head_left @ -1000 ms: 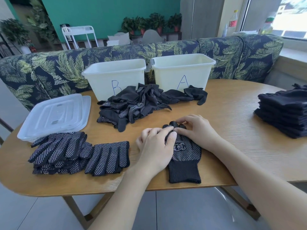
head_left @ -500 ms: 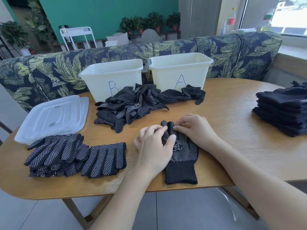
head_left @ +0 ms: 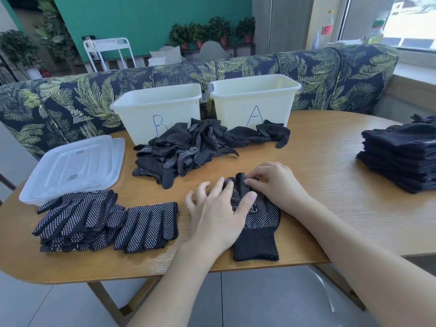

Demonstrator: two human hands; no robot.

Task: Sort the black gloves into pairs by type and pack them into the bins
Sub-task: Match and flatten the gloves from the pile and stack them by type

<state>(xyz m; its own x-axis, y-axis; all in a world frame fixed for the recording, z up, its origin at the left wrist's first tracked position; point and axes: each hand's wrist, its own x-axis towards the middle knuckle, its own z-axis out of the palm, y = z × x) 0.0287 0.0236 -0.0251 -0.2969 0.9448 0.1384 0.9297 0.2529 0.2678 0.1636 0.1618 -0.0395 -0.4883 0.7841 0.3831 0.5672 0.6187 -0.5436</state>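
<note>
Near bin B (head_left: 155, 109), your left hand (head_left: 219, 215) flattens the glove (head_left: 259, 218); right hand (head_left: 273, 185) pinches its fingers to straighten them.

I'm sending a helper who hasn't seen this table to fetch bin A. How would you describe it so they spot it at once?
Start at the leaf-print sofa behind the wooden table. Two white bins stand side by side at the table's far edge, against the sofa. Bin A is the right-hand one, with a blue letter A handwritten on its front, while its neighbour, bin B, carries a B.
</note>
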